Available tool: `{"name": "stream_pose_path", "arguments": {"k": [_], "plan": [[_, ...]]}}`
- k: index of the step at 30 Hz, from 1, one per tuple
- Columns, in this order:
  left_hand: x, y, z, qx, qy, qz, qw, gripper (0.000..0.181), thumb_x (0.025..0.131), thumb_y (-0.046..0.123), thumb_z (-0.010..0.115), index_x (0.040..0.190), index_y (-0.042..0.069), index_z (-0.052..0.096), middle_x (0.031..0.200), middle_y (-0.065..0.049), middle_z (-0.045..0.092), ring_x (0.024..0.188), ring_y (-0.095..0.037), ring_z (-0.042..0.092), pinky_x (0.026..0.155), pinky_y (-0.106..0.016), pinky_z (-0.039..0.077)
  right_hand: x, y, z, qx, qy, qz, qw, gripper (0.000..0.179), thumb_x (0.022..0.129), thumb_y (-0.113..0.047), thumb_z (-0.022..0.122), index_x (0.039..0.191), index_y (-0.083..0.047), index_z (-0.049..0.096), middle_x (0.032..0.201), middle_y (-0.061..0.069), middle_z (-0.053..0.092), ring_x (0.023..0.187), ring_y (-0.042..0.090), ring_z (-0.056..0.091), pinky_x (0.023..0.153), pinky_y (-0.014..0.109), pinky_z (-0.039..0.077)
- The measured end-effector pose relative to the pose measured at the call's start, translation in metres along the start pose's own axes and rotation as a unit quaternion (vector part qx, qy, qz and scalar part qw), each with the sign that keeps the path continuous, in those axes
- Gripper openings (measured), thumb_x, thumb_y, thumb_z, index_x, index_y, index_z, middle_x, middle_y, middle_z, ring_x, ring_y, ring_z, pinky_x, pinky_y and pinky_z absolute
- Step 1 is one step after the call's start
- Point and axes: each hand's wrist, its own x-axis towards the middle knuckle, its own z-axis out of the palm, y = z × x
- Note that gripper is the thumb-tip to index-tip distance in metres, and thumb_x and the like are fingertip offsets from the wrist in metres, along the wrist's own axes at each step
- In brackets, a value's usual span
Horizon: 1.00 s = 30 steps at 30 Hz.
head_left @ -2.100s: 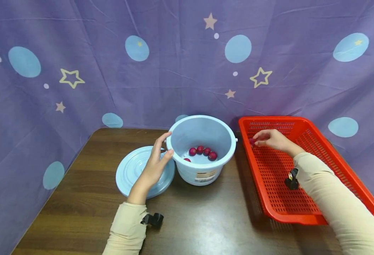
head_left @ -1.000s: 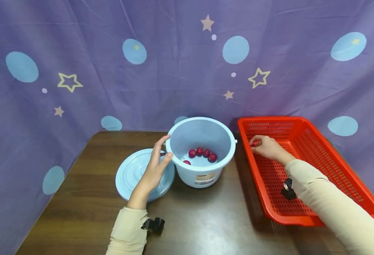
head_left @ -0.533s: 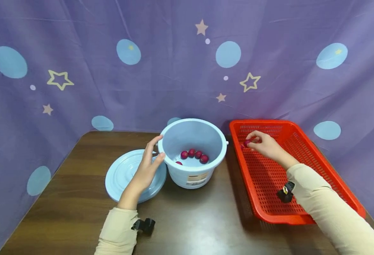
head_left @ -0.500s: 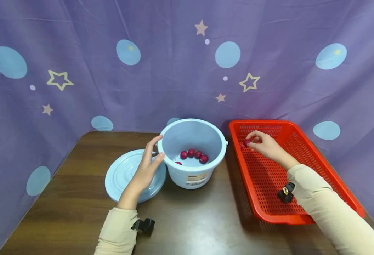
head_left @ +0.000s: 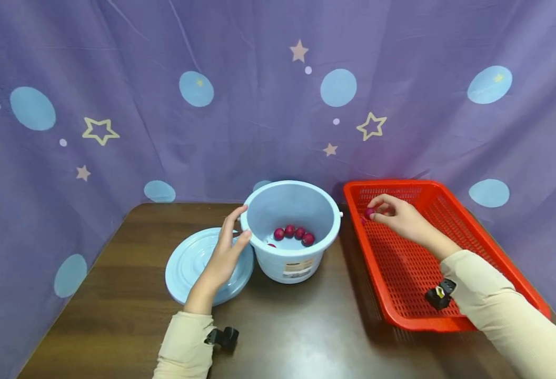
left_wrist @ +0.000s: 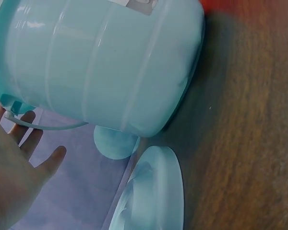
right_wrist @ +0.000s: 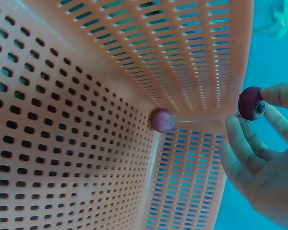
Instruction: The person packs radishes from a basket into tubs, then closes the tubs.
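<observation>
In the head view my right hand pinches a small dark-red radish between thumb and fingertips, over the far left part of the red basket. The right wrist view shows the brown scarred end of that radish; another radish lies down in a corner of the basket. My left hand rests with spread, relaxed fingers at the left rim of a light-blue bucket, beside its handle. Several radishes lie on the bucket's bottom.
A round light-blue lid lies on the wooden table, left of the bucket and partly under my left forearm. Close behind the bucket and basket hangs a purple curtain with stars and dots.
My right hand dipped low at the basket's left wall, then rose slightly with the radish showing at its fingertips. The left hand stays at the bucket rim. The head view shifts a little.
</observation>
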Motion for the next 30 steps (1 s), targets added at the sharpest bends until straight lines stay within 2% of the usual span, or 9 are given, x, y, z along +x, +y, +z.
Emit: {"name": "stream_pose_path", "arguments": {"k": [5,12,16,19,24,30], "plan": [[-0.005,-0.001,0.004,0.004,-0.003,-0.005,1.0,0.056,0.101,0.024,0.048,0.154,0.018,0.031,0.153,-0.009,0.029,0.123,-0.027,0.034,0.105,-0.059,0.025,-0.007,-0.003,-0.003,0.01,0.011,-0.004,0.9999,0.02,0.094,-0.013,0.066,0.112,-0.006,0.063,0.1,0.014,0.07,0.085,0.027,0.065,0.073,0.034,0.049],[0.001,-0.002,0.001,0.006,-0.002,-0.005,1.0,0.055,0.102,0.025,0.046,0.154,0.02,0.03,0.154,-0.007,0.027,0.127,-0.024,0.033,0.105,-0.05,0.026,-0.001,-0.012,-0.01,0.017,0.024,-0.004,0.9996,0.022,0.095,-0.016,0.066,0.115,-0.006,0.063,0.105,0.015,0.069,0.093,0.028,0.066,0.076,0.025,0.05],[0.002,-0.001,0.001,0.001,-0.007,-0.013,0.9999,0.055,0.102,0.026,0.046,0.154,0.021,0.029,0.156,-0.006,0.025,0.133,-0.023,0.029,0.107,-0.052,0.024,-0.003,-0.018,-0.013,0.025,0.028,-0.004,0.9993,0.024,0.095,-0.018,0.066,0.116,-0.006,0.064,0.107,0.014,0.069,0.096,0.024,0.065,0.076,0.02,0.049],[0.003,0.0,0.0,0.003,-0.01,-0.015,0.9998,0.056,0.101,0.027,0.047,0.154,0.021,0.03,0.157,-0.006,0.025,0.138,-0.023,0.025,0.109,-0.056,0.023,-0.007,-0.024,-0.017,0.028,0.038,-0.01,0.9988,0.025,0.095,-0.018,0.067,0.117,-0.006,0.064,0.107,0.013,0.069,0.094,0.017,0.064,0.075,0.016,0.048],[0.003,0.002,0.0,0.006,-0.007,-0.014,0.9999,0.056,0.101,0.028,0.047,0.154,0.021,0.03,0.156,-0.007,0.026,0.136,-0.024,0.028,0.108,-0.057,0.024,-0.008,-0.03,-0.022,0.026,0.055,-0.024,0.9979,0.026,0.095,-0.016,0.067,0.118,-0.006,0.064,0.106,0.013,0.068,0.089,0.006,0.062,0.074,0.014,0.046],[0.001,0.002,-0.001,0.016,-0.001,-0.01,0.9998,0.056,0.1,0.027,0.049,0.153,0.02,0.032,0.147,-0.01,0.035,0.12,-0.029,0.038,0.105,-0.056,0.027,-0.01,-0.043,-0.024,0.038,0.064,-0.038,0.9965,0.026,0.094,-0.015,0.069,0.118,-0.008,0.065,0.105,0.01,0.068,0.087,0.007,0.062,0.074,0.015,0.047]]}}
